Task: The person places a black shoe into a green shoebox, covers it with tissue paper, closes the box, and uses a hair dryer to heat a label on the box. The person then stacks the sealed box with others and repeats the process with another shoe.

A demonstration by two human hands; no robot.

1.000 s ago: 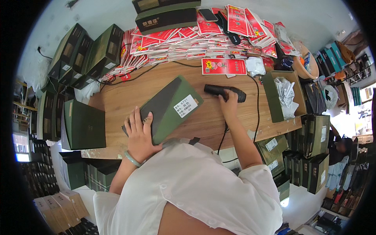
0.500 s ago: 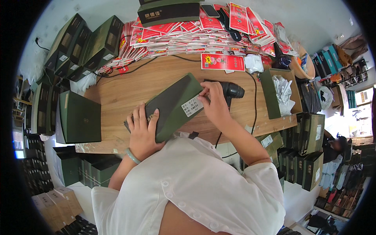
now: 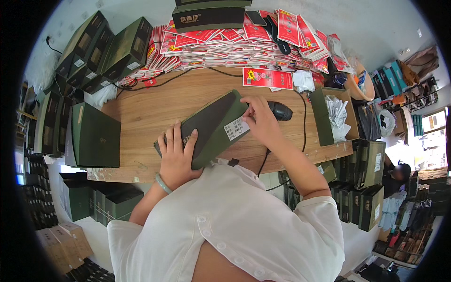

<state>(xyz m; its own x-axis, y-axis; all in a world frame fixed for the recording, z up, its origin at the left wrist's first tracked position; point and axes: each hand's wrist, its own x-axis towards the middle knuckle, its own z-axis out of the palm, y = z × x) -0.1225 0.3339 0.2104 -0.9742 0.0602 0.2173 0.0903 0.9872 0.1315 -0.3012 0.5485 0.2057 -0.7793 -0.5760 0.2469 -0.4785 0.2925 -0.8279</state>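
A dark green shoebox [image 3: 206,123] is tilted across the wooden table in front of my body. My left hand [image 3: 177,152] holds it by its lower left part, with the fingers spread over the dark side. A white printed label [image 3: 236,130] sits on the box's right end. At the label's upper right corner, my right hand [image 3: 259,120] has its thumb and fingertips pinched together. Just behind that hand lies a black handheld device [image 3: 280,111] with a rounded end, partly hidden.
Stacks of red and white printed packets [image 3: 221,51] line the table's back, below another shoebox [image 3: 209,19]. An open box of crumpled paper [image 3: 336,120] stands at the right. Green boxes [image 3: 96,136] stand left. Black cables [image 3: 305,122] cross the wooden table [image 3: 141,108]. A person [image 3: 399,173] is far right.
The box and both hands sit slightly farther right in the picture, as the whole view has shifted a little. My right fingertips have stayed at the label's corner.
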